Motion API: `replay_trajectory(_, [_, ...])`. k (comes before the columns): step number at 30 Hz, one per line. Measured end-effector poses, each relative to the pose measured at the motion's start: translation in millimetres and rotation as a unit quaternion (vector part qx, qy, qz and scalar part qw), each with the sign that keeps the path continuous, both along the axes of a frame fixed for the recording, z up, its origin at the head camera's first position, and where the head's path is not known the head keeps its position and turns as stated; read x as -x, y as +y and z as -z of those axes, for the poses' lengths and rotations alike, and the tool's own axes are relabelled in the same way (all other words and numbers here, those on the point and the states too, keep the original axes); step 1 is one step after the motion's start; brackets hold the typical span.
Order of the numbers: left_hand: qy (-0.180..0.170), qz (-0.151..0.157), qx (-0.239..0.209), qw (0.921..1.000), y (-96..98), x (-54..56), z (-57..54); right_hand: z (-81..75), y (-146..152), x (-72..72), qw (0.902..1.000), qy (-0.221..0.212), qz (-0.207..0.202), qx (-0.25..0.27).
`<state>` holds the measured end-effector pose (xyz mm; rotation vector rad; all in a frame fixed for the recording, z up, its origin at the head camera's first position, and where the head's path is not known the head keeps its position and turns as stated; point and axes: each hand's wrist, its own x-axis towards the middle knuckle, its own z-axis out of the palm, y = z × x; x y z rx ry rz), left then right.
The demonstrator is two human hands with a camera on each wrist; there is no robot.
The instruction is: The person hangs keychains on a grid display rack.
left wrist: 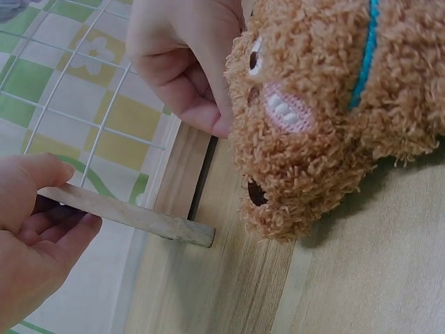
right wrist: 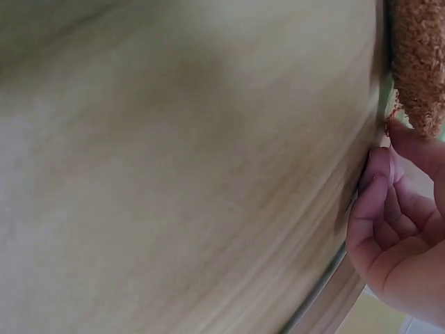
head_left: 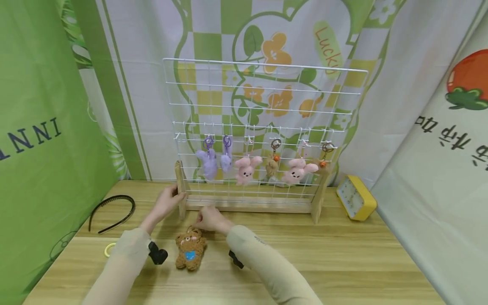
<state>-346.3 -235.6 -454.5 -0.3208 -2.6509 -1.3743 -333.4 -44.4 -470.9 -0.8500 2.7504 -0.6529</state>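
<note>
A brown plush bear keychain [head_left: 189,250] with a blue heart on its belly hangs or lies just above the table front; which of the two I cannot tell. Beside its head, my right hand [head_left: 212,219] pinches the small chain or loop at its top. In the right wrist view that chain [right wrist: 392,117] shows as a thin reddish strand by the thumb. My left hand [head_left: 167,202] grips the left wooden upright [left wrist: 139,219] of a display rack, thumb on one side and fingers curled on the other.
The rack's white wire grid [head_left: 263,106] carries several plush keychains, among them a purple one [head_left: 209,165] and a pink rabbit [head_left: 247,170]. A black headband [head_left: 133,207] and yellow ring [head_left: 108,249] lie at left. A yellow clock [head_left: 356,198] stands at right on the wooden table [head_left: 343,262].
</note>
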Motion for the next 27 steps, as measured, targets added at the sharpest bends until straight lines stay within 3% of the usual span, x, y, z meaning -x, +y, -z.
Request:
replay_trajectory(5, [0.007,-0.002,-0.005,1.0000,-0.3,2.2,1.3,-4.3,-0.9,-1.8,0.9994,-0.022,0.026,0.006])
replay_trajectory(10, [0.008,0.003,-0.009,0.9999,-0.6,1.5,2.0,-3.9,0.1,-0.3,0.9990,-0.041,0.015,0.012])
replay_trajectory(14, [0.011,0.006,-0.011,0.9999,-1.7,1.2,2.7,-1.7,3.6,3.1,0.9997,-0.023,-0.005,0.004])
replay_trajectory(19, [0.014,0.005,-0.007,0.9999,-3.6,2.3,3.0,-4.0,8.8,5.8,0.9999,0.014,0.000,0.001])
replay_trajectory(27, [0.003,0.008,-0.016,0.9998,-1.7,0.9,2.6,-3.6,5.6,1.9,0.9999,-0.007,0.007,-0.002])
